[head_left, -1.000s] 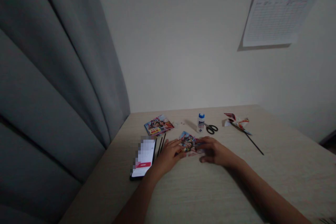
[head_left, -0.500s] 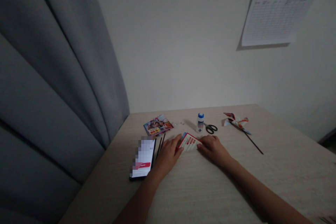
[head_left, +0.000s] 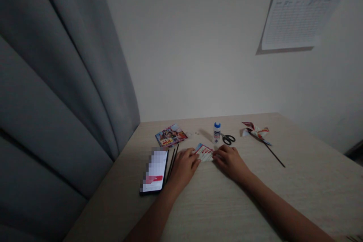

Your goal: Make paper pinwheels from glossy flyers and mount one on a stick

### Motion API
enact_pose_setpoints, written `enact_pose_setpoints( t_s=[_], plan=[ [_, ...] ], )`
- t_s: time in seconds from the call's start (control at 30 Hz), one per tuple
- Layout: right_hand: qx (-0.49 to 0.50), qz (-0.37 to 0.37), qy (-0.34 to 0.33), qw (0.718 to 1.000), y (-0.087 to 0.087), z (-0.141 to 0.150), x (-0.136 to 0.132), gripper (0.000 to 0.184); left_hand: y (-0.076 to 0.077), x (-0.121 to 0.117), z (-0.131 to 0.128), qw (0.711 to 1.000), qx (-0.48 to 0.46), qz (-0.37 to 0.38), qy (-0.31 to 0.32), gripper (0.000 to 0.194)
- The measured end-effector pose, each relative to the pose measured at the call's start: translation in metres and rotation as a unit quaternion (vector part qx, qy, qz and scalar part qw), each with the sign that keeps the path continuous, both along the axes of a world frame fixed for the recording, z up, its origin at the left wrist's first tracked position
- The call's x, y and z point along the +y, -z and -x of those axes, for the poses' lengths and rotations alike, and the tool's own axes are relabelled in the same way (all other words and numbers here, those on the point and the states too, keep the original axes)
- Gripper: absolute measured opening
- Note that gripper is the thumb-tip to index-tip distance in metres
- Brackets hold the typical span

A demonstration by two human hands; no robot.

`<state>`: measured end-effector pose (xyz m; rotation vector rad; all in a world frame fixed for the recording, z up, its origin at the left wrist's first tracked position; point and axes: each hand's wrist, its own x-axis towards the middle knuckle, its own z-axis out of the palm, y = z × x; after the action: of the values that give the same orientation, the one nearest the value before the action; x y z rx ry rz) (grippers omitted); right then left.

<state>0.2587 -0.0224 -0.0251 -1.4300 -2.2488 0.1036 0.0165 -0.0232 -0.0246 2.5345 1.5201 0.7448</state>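
Between my hands lies a small printed piece of paper (head_left: 204,153), white with red marks and a blue corner; it looks folded. My left hand (head_left: 184,165) grips its left edge, fingers curled, thumb toward the paper. On the opposite edge, my right hand (head_left: 230,161) pinches the paper with bent fingers, its fingertips partly hidden. Just beyond the paper stands a glue bottle (head_left: 216,133) with a blue cap. Black-handled scissors (head_left: 228,138) lie beside the bottle. Several thin dark sticks (head_left: 172,160) rest left of my left hand.
A phone (head_left: 154,172) with a lit screen lies at the left. Behind it is a stack of colourful printed sheets (head_left: 171,135). A paper pinwheel (head_left: 257,131) on a dark stick lies at the right. The wall bounds the table's (head_left: 215,204) back, a grey curtain (head_left: 70,83) its left.
The paper between my hands now shows less of its red border and looks smaller. My left fingers have drawn in around its edge; my right hand has barely shifted.
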Motion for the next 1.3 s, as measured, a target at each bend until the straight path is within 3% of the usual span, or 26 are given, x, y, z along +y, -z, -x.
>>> enact_pose_setpoints(
  t_s=[0.47,1.3],
  plan=[
    [-0.065,-0.008,0.042,0.997,0.0036,0.003,-0.0002,0.033,0.0002,-0.0023,-0.0025,0.999,0.036,-0.019,-0.03,0.028],
    [-0.095,0.02,0.075,0.992,0.0001,0.0087,-0.0002,0.035,-0.0052,-0.0041,-0.006,0.998,0.041,-0.002,-0.049,0.026]
  ],
)
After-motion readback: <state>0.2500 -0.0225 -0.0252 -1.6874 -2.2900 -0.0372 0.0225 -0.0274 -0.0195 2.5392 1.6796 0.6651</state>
